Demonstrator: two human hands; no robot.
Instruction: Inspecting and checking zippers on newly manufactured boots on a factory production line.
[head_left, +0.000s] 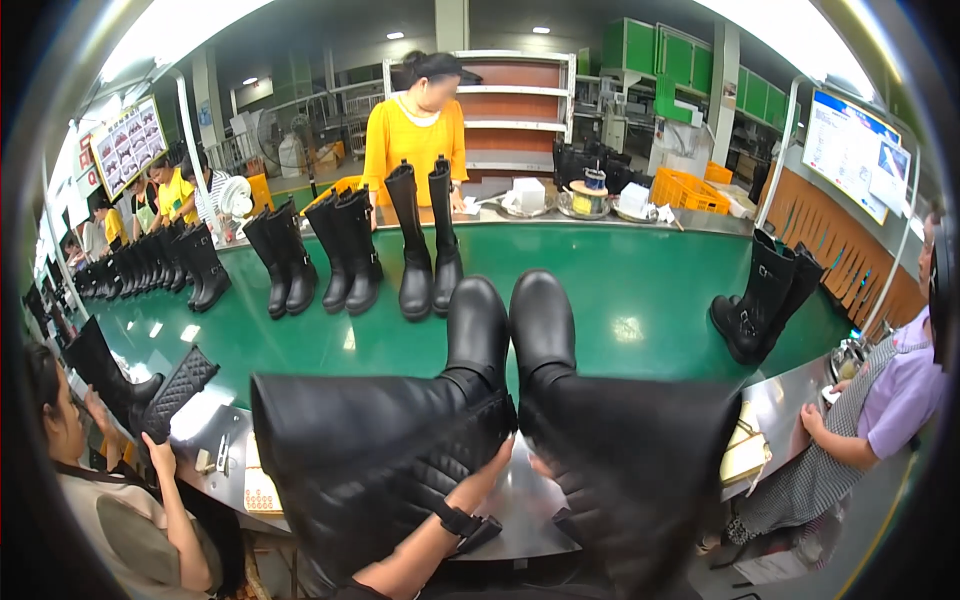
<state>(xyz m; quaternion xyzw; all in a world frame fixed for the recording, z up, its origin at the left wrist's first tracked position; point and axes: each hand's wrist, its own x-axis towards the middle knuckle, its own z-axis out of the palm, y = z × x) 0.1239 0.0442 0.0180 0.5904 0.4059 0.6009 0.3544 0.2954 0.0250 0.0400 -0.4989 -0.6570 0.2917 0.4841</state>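
Two tall black boots are held up side by side in front of me, toes pointing away and shafts spreading outward toward me. My left hand (488, 468) is closed round the ankle area of the left boot (350, 425), whose shaft shows quilted stitching and a strap. A dark band is on that wrist. Only a little of my right hand (542, 468) shows, at the inner side of the right boot (630, 430); the boot hides the rest of it, and the hand appears to grip the boot there. The two rounded toes nearly touch.
A green conveyor belt (600, 260) carries boot pairs (345, 255) on the left and another pair (765, 300) at right. A person in yellow (415, 140) stands opposite. Co-workers sit at left (100, 450) and right (880, 400). Steel worktop (520, 510) lies beneath my hands.
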